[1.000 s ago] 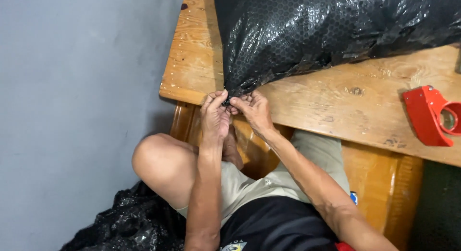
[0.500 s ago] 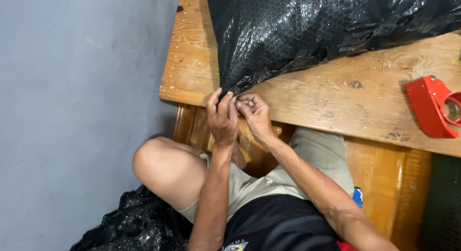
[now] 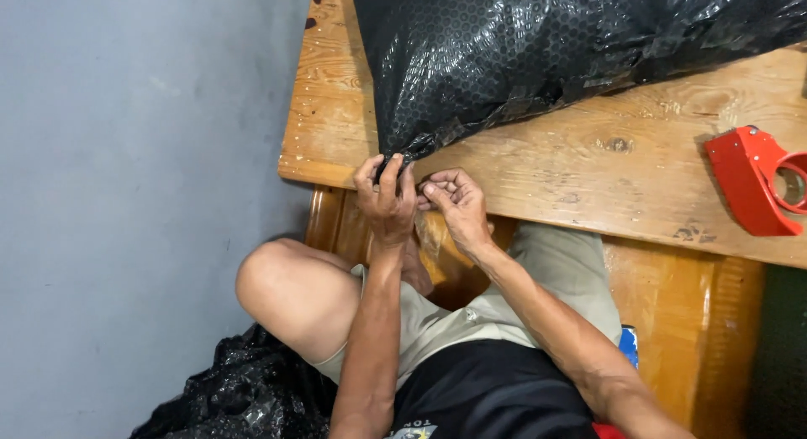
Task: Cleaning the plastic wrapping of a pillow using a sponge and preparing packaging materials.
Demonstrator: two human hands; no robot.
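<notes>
Hands first: your left hand [image 3: 385, 195] is curled at the near edge of the wooden table [image 3: 588, 178], its fingers [image 3: 395, 166] bent tight over the lowest corner of the black bubble-wrapped bundle [image 3: 538, 52], pinching that corner where it hangs just past the table's edge. Your right hand [image 3: 458, 205] sits just beside it, touching it, fingers folded in toward the same corner; you cannot tell from this view whether those fingertips actually grip the wrap or only press against your left hand. A strip of clear film or tape [image 3: 427, 233] seems to hang below the two hands, though it is too faint to be sure. The bundle lies on the far left part of the table, spreading far and to the right. A red tape dispenser [image 3: 752, 183] rests on the table well apart, at the right. Your bare knee [image 3: 282, 292] is raised near the left, and crumpled black wrap [image 3: 231, 397] lies on the floor beside it.
</notes>
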